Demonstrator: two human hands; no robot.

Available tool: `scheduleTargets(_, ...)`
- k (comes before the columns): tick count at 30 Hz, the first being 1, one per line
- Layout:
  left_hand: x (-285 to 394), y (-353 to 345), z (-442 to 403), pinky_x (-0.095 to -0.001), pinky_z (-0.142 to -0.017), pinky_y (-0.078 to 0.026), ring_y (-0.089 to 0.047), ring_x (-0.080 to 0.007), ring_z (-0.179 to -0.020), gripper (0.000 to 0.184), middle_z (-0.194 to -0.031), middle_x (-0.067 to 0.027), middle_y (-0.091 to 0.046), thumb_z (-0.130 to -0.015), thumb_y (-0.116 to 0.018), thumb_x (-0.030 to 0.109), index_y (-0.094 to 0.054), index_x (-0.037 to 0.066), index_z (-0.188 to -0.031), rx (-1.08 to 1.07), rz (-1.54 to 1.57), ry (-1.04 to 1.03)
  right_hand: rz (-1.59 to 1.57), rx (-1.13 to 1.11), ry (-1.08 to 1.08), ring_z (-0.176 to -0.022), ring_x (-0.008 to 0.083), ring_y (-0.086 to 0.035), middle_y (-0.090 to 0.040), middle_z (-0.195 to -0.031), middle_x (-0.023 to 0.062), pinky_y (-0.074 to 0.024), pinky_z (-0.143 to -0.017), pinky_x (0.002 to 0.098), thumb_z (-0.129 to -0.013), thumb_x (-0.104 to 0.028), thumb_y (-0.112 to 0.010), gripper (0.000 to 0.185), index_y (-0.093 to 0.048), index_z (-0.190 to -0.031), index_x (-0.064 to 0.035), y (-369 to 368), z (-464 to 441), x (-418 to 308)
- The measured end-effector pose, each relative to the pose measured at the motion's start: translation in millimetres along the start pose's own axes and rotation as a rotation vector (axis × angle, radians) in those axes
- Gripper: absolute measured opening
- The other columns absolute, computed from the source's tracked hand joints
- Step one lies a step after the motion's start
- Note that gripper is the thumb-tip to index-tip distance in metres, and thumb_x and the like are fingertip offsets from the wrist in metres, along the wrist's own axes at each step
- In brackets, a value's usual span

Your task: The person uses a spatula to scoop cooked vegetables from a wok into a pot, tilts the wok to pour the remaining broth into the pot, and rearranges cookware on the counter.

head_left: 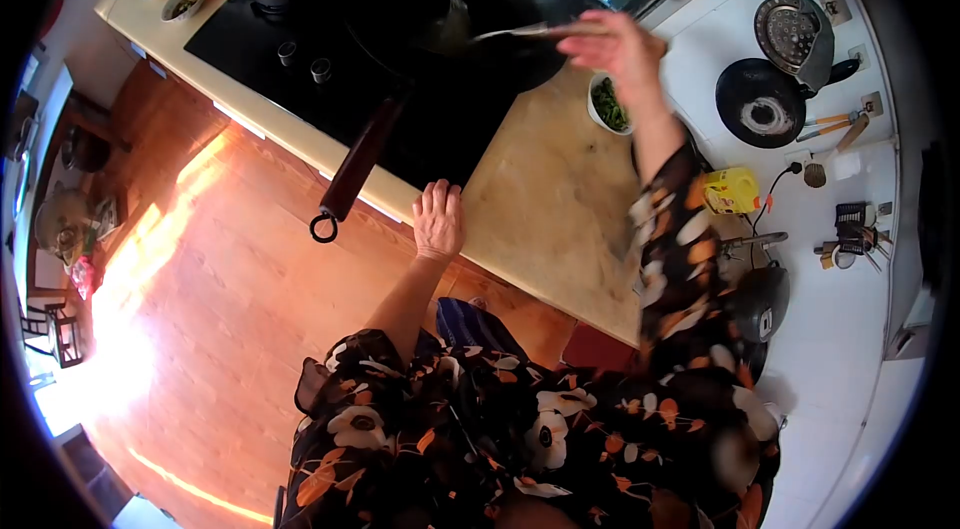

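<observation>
My right hand [622, 57] grips the handle of a metal spatula [515, 31] and holds it out over a large dark wok [410, 4]. The spatula's blade reaches into the wok, where the contents are too dark to make out. The wok sits on a black glass cooktop [235, 41], its long wooden handle [362, 154] pointing toward me and ending in a ring. My left hand [438, 219] lies flat on the counter's front edge, just right of that handle, holding nothing. Below my right hand, a white bowl [608, 104] of chopped greens stands on the counter.
A beige counter [560, 189] runs between cooktop and sink faucet [755, 241]. A yellow bottle [732, 191] stands near my right sleeve. A small frying pan [760, 101] and utensils hang on the white wall. Another bowl of food [185, 1] sits at the far left end.
</observation>
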State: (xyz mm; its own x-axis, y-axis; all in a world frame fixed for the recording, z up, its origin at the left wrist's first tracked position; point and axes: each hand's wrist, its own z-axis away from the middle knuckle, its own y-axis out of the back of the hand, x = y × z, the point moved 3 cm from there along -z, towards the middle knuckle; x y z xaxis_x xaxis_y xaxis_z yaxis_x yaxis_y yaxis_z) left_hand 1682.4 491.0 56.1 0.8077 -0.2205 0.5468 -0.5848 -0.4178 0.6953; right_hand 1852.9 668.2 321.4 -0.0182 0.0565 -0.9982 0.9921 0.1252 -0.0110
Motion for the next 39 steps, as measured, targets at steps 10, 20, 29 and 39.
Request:
scheduleTargets(10, 1, 0, 0, -0.0427, -0.092, -0.034, -0.045, -0.0323, -0.111, 0.028, -0.114, -0.0133, -0.051, -0.080, -0.053, 0.012, -0.054, 0.005, -0.108, 0.004, -0.009, 0.001, -0.402, 0.414, 0.230, -0.087, 0.0314, -0.066, -0.061, -0.100, 0.0167, -0.0553, -0.070, 0.0349, -0.091, -0.031, -0.051, 0.037, -0.050, -0.110, 0.0011, -57, 19, 76)
scheduleTargets(20, 0, -2, 1, -0.0409, -0.092, -0.035, -0.044, -0.0288, -0.114, 0.035, -0.118, -0.0102, -0.048, -0.077, -0.054, 0.013, -0.054, 0.006, -0.111, -0.033, -0.064, 0.002, 0.721, -0.018, 0.129, -0.067, 0.0289, -0.069, -0.067, -0.084, 0.0198, -0.0554, -0.049, 0.0307, -0.082, -0.027, -0.053, 0.031, -0.063, -0.092, 0.0013, -6, 6, -154)
scheduleTargets(29, -1, -1, -2, -0.0405, -0.092, -0.036, -0.044, -0.0280, -0.115, 0.036, -0.118, -0.0100, -0.049, -0.076, -0.055, 0.012, -0.054, 0.005, -0.110, -0.051, -0.052, 0.015, 0.869, -0.138, -0.071, -0.066, 0.0314, -0.068, -0.066, -0.086, 0.0208, -0.0549, -0.048, 0.0318, -0.082, -0.025, -0.053, 0.029, -0.063, -0.090, 0.0012, -30, -40, -186)
scheduleTargets(39, 1, 3, -1, -0.0410, -0.092, -0.035, -0.045, -0.0301, -0.112, 0.032, -0.116, -0.0112, -0.050, -0.077, -0.052, 0.012, -0.055, 0.005, -0.108, -0.045, -0.040, 0.028, -0.090, 0.197, 0.227, -0.082, 0.0311, -0.068, -0.064, -0.098, 0.0217, -0.0564, -0.068, 0.0335, -0.092, -0.021, -0.048, 0.030, -0.055, -0.106, 0.0050, -42, 31, 68)
